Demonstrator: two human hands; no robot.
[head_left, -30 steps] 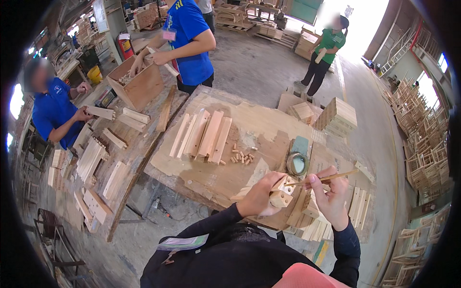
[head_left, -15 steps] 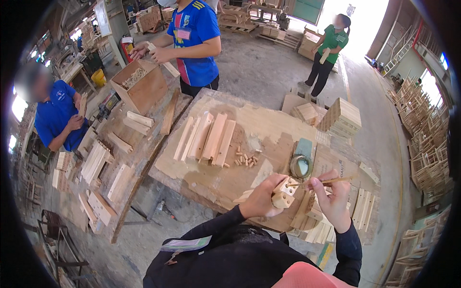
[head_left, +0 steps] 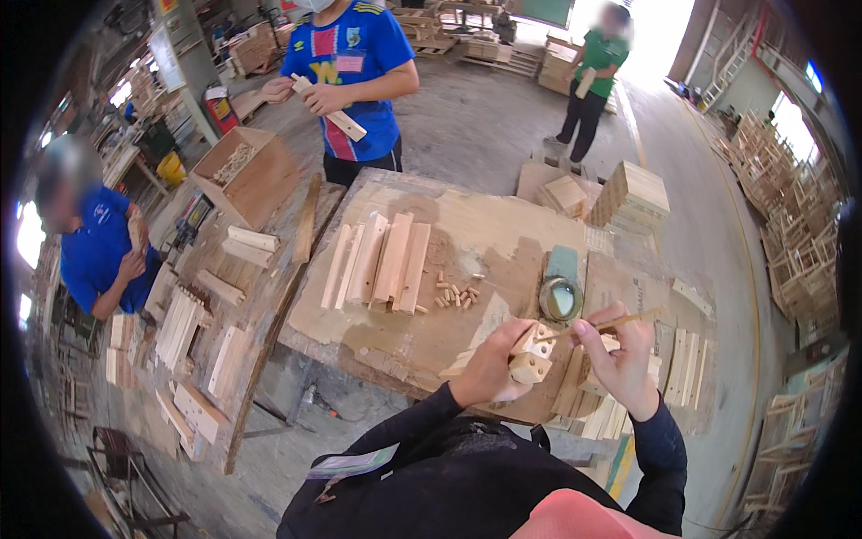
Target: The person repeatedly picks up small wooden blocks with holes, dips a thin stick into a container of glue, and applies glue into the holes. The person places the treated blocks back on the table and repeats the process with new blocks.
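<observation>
My left hand (head_left: 488,366) is wrapped round two wooden pieces (head_left: 531,367), their ends turned up and showing drilled holes. Between thumb and fingers, my right hand (head_left: 621,357) pinches a thin stick (head_left: 639,317). The stick's tip reaches the end of the upper piece, by its holes. Just beyond my hands stands a jar (head_left: 559,298) with white liquid inside. Short wooden dowels (head_left: 460,296) lie loose on the table, left of the jar. Farther left, several long wooden bars (head_left: 388,266) lie side by side.
More wooden pieces (head_left: 686,368) lie beside my right hand. A stacked wooden block (head_left: 631,199) stands at the table's far right. Across the left-hand bench (head_left: 260,310), two people in blue handle wood near a wooden box (head_left: 260,184). A person in green (head_left: 593,76) stands beyond.
The view has shifted slightly. The stick's tip has moved slightly at the holed ends, and both hands keep their hold. The nearer person in blue has lowered a wooden piece.
</observation>
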